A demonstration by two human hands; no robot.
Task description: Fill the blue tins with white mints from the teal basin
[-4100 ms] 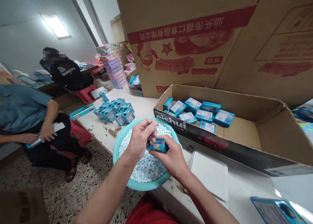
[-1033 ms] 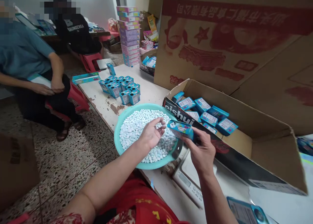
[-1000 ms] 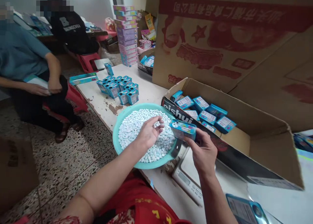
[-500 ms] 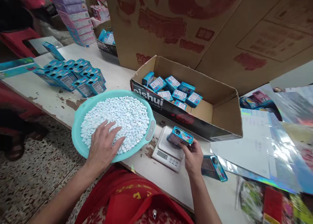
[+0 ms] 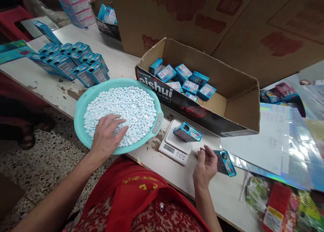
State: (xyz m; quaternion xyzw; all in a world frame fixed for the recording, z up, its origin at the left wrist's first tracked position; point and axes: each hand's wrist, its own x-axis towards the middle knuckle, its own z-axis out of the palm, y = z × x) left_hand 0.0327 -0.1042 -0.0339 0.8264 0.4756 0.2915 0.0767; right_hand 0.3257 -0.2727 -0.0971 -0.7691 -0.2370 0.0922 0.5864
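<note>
My left hand (image 5: 107, 134) rests on white candies (image 5: 126, 112) heaped in a turquoise basin (image 5: 80, 132). Its fingers are spread over the pieces, and the fingertips touch them. On the small white digital scale (image 5: 174, 147) stands a blue candy box (image 5: 187, 132) with a round hole in its top. Just right of the scale is my right hand (image 5: 205, 166), palm turned up, fingers loosely curled and apart, holding nothing. A second blue box (image 5: 225, 162) lies on the table beside that hand, partly behind it.
A long cardboard carton (image 5: 202, 115) behind the scale holds several blue boxes (image 5: 183, 71). More boxes (image 5: 73, 63) stand grouped at the left of the table. Papers (image 5: 260, 147) and plastic packets (image 5: 258, 189) lie at the right. Large cardboard (image 5: 182, 32) walls off the back.
My right hand has let go of the box on the scale and drawn back to the right. The left hand stays on the candies. The whole view has shifted slightly.
</note>
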